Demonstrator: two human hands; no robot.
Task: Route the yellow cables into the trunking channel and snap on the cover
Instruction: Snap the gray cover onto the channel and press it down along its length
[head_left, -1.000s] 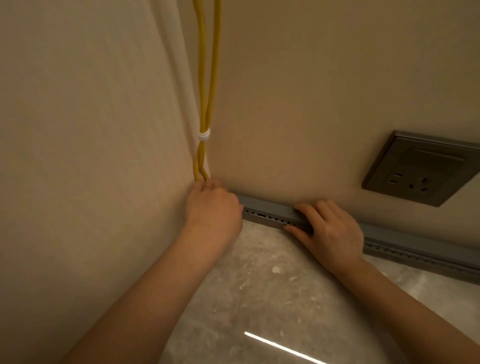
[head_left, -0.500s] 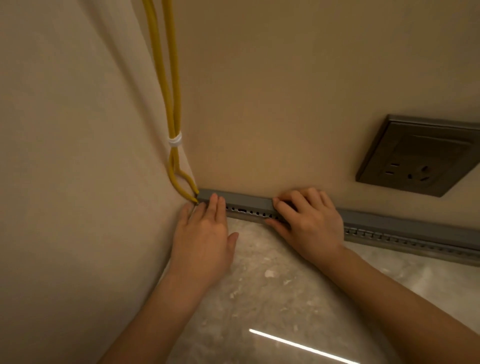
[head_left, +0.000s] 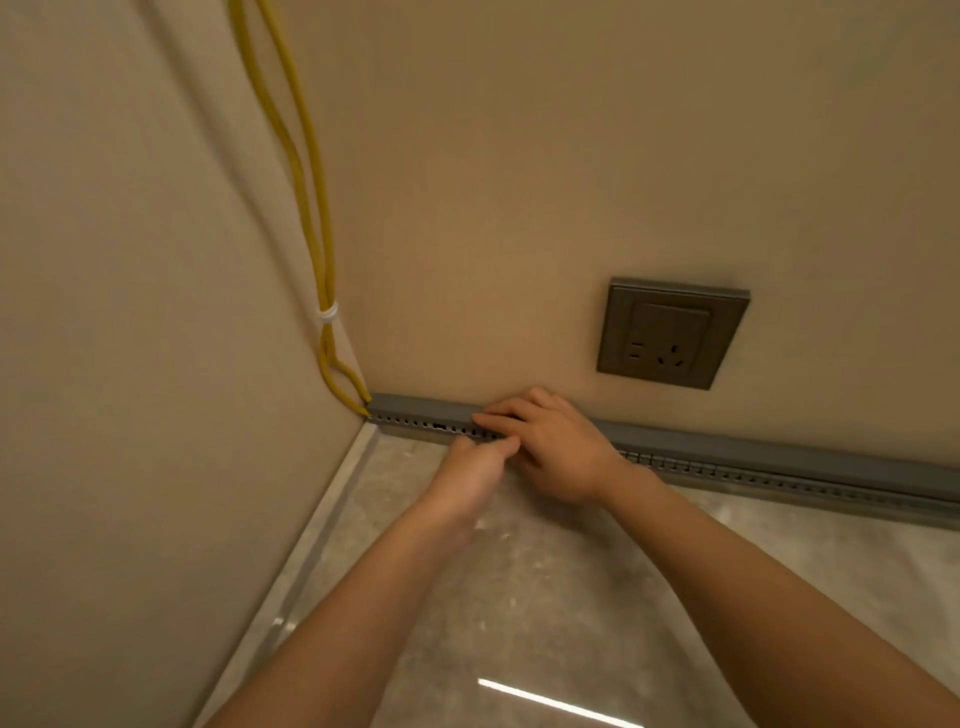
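Two yellow cables run down the wall corner, bound by a white tie, and enter the left end of the grey slotted trunking that lies along the foot of the back wall. A grey cover sits on top of the trunking. My right hand lies over the trunking with its fingers pressed on the cover. My left hand is just in front of it, fingers curled against the slotted side; its fingertips are blurred and partly hidden.
A grey wall socket is set in the back wall above the trunking. The beige side wall stands close on the left. The floor is glossy stone tile with a bright light reflection.
My left hand has left the corner end of the trunking and moved right, next to my right hand. The trunking's left end and the cable entry are now uncovered.
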